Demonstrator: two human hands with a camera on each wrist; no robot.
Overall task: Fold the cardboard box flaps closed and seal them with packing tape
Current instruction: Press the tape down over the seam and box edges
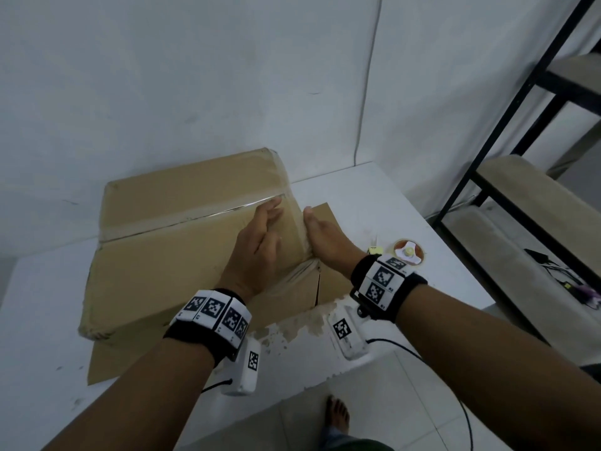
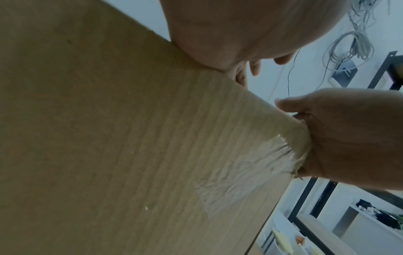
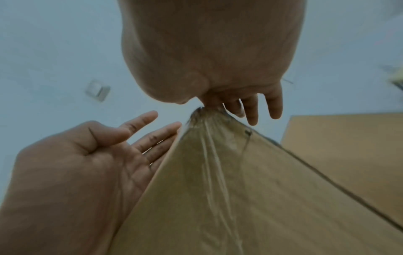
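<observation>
Your cardboard box (image 1: 182,242) fills the centre-left of the head view, resting on a white table (image 1: 374,203) with its flaps already down and a clear tape seam (image 1: 195,219) running across the top. Judge it stiff on the panels but soft and frayed at the near right corner, so press on flat faces, not that corner. The packing tape (image 2: 235,174) there is thin, wrinkled and slick; smooth it flat with the palm.

Your left hand (image 1: 260,249) hovers with fingers spread just over the lid. Your right hand (image 1: 325,239) lies pressed against the right edge, fingers straight.

The tape roll (image 1: 408,252), at centre right, is half hidden behind your wrist. The box's contents and far sides are out of sight.
</observation>
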